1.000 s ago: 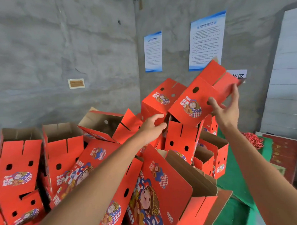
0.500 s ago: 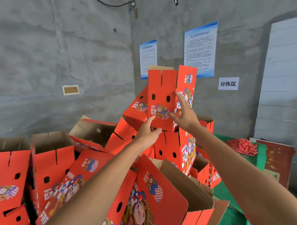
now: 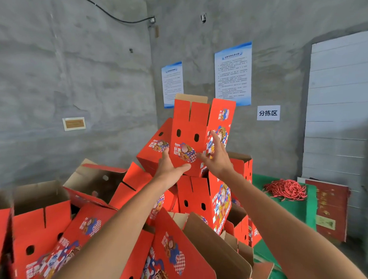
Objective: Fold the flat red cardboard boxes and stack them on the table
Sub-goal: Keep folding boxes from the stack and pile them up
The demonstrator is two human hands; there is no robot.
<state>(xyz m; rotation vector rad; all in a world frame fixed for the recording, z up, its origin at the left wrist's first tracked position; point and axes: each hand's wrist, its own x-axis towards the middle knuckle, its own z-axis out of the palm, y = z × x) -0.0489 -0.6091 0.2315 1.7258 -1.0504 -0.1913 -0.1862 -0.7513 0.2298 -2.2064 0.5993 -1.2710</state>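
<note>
Both hands, left (image 3: 168, 168) and right (image 3: 218, 159), are pressing open-fingered on the top box (image 3: 192, 126), standing upright at frame centre atop the pile (image 3: 201, 197).

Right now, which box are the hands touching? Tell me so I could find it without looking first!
Find the corner of the grey concrete walls with two blue-and-white posters. Just below them the pile of red boxes peaks. The top box stands upright, its flaps open upward, higher than all the others, with the left hand and right hand spread against its lower part.
</note>
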